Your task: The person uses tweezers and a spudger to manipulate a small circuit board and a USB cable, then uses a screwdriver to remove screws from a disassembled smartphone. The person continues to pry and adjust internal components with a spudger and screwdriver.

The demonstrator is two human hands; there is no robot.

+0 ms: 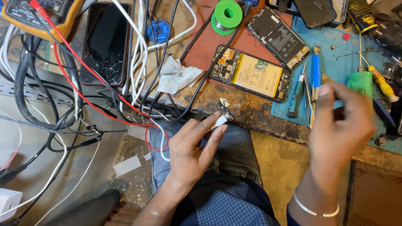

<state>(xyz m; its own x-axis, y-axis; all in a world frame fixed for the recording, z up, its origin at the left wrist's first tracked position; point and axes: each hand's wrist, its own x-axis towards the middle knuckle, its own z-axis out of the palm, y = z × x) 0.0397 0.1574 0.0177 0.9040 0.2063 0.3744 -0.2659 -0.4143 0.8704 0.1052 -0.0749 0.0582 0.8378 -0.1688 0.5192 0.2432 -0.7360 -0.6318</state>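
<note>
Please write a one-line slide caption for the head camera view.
Left hand pinches a small circuit board near an opened yellow-battery phone; blurred right hand hovers.

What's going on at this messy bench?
A person sits at a workbench strewn with cables. The left hand pinches a small circuit board on a white ribbon at the bench edge. The right hand, blurred, is raised over a blue mat of tools. Two opened phones lie with batteries showing, beside a cracked phone and a green solder spool.
</note>
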